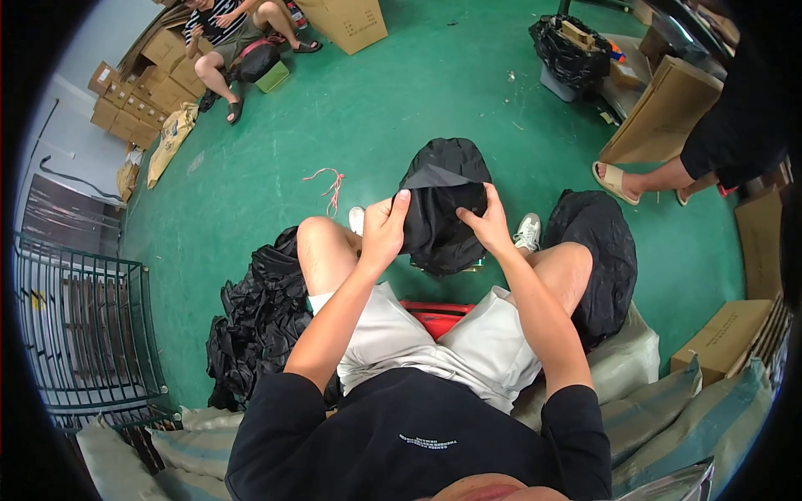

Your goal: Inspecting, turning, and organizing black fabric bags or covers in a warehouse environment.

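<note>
Between my knees I hold a rounded piece of thin black fabric [443,238], baggy like a cover or pouch, with a smooth folded flap across its upper part. My left hand [386,224] pinches its left edge, thumb on top. At the right edge my right hand [488,219] grips it, with the thumb laid over the fabric. The fingers under the cloth are hidden on both sides. Crumpled black fabric [266,313] lies heaped beside my left leg. A bulging black fabric bundle [591,259] stands by my right leg.
A red object [436,317] shows between my thighs. Pink string [334,188] lies on the green floor. Woven sacks [660,409] are behind me, and a metal rack [83,326] stands left. One person [230,37] sits far left; another [710,150] stands right near cardboard [660,113].
</note>
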`<state>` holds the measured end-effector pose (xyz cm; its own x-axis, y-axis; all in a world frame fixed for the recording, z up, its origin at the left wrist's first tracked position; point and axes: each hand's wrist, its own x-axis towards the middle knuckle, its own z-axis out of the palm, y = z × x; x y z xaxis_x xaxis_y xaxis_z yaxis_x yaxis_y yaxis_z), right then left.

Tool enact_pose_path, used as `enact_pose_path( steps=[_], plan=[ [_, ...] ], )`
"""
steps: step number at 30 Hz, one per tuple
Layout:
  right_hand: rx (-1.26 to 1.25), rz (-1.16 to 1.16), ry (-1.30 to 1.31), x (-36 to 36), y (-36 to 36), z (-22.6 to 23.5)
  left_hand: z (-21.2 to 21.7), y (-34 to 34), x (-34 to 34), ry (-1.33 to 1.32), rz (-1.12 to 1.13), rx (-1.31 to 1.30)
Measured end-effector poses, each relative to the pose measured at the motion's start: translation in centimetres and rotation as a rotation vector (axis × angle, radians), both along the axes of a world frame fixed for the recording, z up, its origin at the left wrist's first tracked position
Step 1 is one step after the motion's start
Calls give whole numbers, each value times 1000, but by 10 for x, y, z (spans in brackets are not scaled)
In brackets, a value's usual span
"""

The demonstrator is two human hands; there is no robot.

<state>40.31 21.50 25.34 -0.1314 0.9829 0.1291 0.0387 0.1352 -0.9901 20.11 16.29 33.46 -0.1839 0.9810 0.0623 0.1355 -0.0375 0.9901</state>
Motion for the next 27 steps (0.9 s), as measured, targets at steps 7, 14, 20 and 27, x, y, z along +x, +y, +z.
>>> enact_pose_path(
  steps=[7, 14, 20, 27],
  plan=[
    [-32, -385, -284, 20, 10, 6, 14, 10, -6, 205, 26, 134],
    [-43, -309, -113, 41, 33, -22, 11, 27, -40, -22, -86, 98],
    [-522, 188, 565, 44, 28, 2, 7, 32, -68, -236, -53, 17],
    [-647, 312, 722, 36, 10, 42, -8, 28, -70, -167, -1, -45]
  ],
)
